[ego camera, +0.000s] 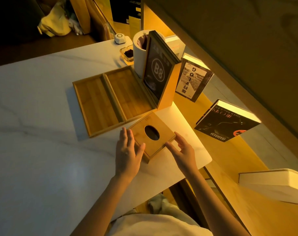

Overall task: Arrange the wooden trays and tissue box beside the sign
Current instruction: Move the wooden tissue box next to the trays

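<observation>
White marble-look table [34,103], lit warm from the right. Two wooden trays [109,97] lie flat side by side, long edges touching, long axis running from near-left to far-right toward the sign. The far tray butts against the sign's base. The sign [157,70] stands upright, marked B8, face turned left over the trays, with a white cylinder bin [138,53] just behind it. The tissue box [151,135] lies flat near the table's right edge, just in front of the trays' near end and the sign's foot, oval hole up. It sits skewed, corners pointing toward the person and the sign, not squared to the trays.

Left hand [127,149] open, fingers flat against the box's left side. Right hand [182,149] open, fingers loosely curved at the box's right corner; contact there unclear. Neither grips it.

Risk: pushing right could slide the box off the nearby table edge. Pushing forward too hard could knock the sign or shift the trays out of line.
</observation>
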A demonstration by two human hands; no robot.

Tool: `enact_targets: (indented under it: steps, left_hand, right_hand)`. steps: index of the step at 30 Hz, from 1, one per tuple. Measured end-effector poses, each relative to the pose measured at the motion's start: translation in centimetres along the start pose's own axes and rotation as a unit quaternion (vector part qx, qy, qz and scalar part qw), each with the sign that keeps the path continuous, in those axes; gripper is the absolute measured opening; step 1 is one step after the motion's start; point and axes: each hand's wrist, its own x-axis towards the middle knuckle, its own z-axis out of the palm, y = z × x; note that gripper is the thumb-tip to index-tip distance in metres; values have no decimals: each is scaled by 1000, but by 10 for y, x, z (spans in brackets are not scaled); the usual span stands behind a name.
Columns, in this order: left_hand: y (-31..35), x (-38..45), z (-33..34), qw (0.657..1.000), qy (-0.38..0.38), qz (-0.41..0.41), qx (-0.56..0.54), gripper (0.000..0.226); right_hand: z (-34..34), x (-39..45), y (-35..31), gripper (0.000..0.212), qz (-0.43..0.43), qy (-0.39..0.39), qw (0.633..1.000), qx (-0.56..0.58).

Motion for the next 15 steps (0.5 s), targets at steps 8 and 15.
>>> enact_targets:
  steps: [8, 15]
  left_hand:
    - [-14, 21, -16, 992, -83, 71, 71, 67]
    - [-21, 29, -20, 986, -112, 90, 79, 66]
  right_hand:
    - [16, -19, 3, 55, 11, 74, 997, 22]
    - [28, -31, -2, 55, 34, 110, 993, 29]
